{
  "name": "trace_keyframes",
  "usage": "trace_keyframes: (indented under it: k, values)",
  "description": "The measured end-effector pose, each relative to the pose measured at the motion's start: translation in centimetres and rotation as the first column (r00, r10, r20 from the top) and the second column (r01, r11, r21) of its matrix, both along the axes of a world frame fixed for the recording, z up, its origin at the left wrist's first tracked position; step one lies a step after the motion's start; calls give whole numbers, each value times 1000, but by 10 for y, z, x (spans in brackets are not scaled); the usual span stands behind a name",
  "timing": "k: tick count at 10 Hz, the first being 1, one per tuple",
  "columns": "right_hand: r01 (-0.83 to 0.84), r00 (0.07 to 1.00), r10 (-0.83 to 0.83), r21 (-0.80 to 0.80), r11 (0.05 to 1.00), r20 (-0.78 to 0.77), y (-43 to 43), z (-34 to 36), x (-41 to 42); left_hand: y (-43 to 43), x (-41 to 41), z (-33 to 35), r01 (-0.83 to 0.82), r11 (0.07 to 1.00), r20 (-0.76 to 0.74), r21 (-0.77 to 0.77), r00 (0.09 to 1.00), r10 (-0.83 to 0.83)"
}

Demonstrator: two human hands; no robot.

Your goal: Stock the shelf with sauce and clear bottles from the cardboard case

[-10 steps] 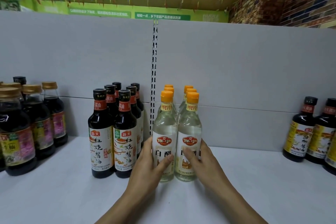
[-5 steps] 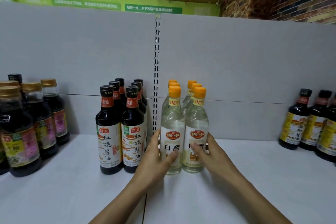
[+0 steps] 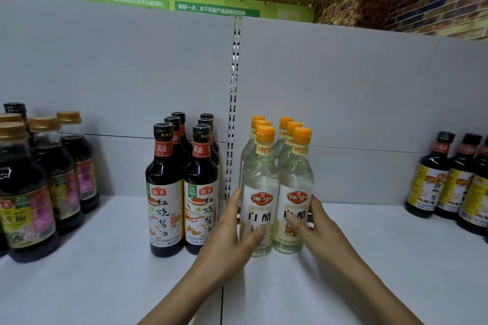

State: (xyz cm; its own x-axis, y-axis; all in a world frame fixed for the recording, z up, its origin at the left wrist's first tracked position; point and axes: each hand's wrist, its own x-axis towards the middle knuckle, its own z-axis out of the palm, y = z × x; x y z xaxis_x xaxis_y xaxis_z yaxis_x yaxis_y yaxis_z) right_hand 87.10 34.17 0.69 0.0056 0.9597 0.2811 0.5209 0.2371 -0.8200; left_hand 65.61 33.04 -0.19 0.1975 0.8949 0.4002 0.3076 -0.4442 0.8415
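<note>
My left hand grips left vinegar bottle, right hand grips right vinegar bottle; a hard shove could topple rear vinegar bottles.

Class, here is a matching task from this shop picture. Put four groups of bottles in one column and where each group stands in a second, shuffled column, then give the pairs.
Bottles
1. orange-capped clear bottles
2. black-capped sauce bottles with white labels
3. gold-capped dark bottles
4. yellow-labelled dark bottles

Places
A. far right of the shelf
B. far left of the shelf
C. front pair gripped by the left hand and right hand
D. just left of the slotted upright

Pairs: 1-C, 2-D, 3-B, 4-A
</note>
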Motion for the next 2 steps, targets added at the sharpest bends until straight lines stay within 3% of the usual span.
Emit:
trace_keyframes:
  k: [1, 2]
  values:
    - [8, 1000, -8, -4, 1000, 8, -11, 7, 0, -18, -11, 10, -39, 999, -5, -18, 999, 39]
    - [55, 998, -58, 74, 996, 38, -24, 23, 4, -42, -39, 26, -101, 995, 105, 23, 990, 98]
